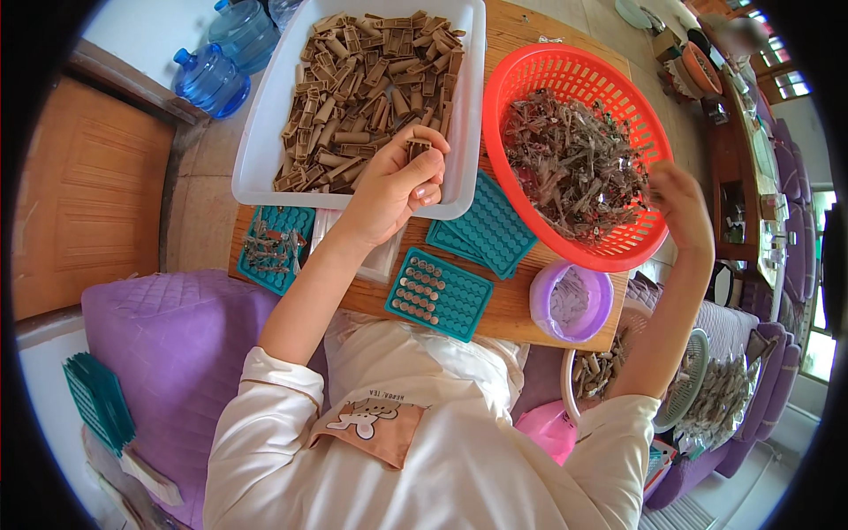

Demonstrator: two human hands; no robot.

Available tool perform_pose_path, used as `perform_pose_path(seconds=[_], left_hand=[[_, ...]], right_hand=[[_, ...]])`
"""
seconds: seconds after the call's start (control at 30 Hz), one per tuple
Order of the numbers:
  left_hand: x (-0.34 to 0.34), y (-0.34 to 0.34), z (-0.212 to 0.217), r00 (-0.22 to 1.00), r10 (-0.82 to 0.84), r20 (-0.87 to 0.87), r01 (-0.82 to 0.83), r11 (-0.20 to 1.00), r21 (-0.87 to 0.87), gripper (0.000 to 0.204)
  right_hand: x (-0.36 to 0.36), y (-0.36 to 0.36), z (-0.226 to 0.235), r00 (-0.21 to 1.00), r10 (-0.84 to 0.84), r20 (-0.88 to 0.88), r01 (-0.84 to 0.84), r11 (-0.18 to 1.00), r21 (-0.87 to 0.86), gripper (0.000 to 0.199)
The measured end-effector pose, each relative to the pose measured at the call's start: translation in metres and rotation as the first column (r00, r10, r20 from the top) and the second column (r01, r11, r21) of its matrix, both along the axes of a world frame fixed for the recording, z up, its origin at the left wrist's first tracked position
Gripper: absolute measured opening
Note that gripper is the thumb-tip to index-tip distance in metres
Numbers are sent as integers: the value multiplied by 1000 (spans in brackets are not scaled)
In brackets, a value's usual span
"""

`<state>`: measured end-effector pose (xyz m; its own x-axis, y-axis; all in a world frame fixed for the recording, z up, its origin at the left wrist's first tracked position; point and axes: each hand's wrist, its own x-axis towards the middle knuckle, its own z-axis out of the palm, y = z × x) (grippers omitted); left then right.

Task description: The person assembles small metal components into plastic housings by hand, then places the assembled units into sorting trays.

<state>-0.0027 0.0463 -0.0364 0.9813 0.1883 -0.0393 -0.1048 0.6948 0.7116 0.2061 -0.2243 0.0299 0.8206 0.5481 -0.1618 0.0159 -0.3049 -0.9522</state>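
Note:
My left hand [397, 181] is raised at the near right side of a white plastic tub [250, 168]. Its fingers are closed around a small brown plastic piece [419, 148], whose hollow end shows. A heap of similar brown pieces [358, 88] fills the tub. At the right side of a red plastic basket [503, 168], my right hand [682, 208] has its fingers bent together at the edge of a pile of small grey-brown parts with clear bits [574, 168]. What those fingertips grip, if anything, is too small to tell.
On the wooden table [530, 314] lie a teal tray [459, 305] partly filled with round pieces, stacked teal trays [495, 221] and a tray of parts [274, 252]. A purple tub [601, 318] stands at the near right corner. Blue water bottles [212, 84] stand far left.

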Motion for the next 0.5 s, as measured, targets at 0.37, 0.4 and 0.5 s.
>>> perform_pose_path(seconds=[0.37, 0.4, 0.5], left_hand=[[-8, -37, 16, 993, 117, 22, -105, 774, 625, 35], [-12, -47, 25, 995, 80, -55, -21, 729, 684, 38], [-15, -81, 31, 968, 222, 115, -233, 634, 737, 41]], right_hand=[[-65, 42, -14, 895, 83, -439, 213, 786, 581, 7], [-81, 50, -18, 881, 109, -460, 225, 758, 612, 7], [-128, 75, -26, 868, 121, -481, 265, 707, 656, 6]])
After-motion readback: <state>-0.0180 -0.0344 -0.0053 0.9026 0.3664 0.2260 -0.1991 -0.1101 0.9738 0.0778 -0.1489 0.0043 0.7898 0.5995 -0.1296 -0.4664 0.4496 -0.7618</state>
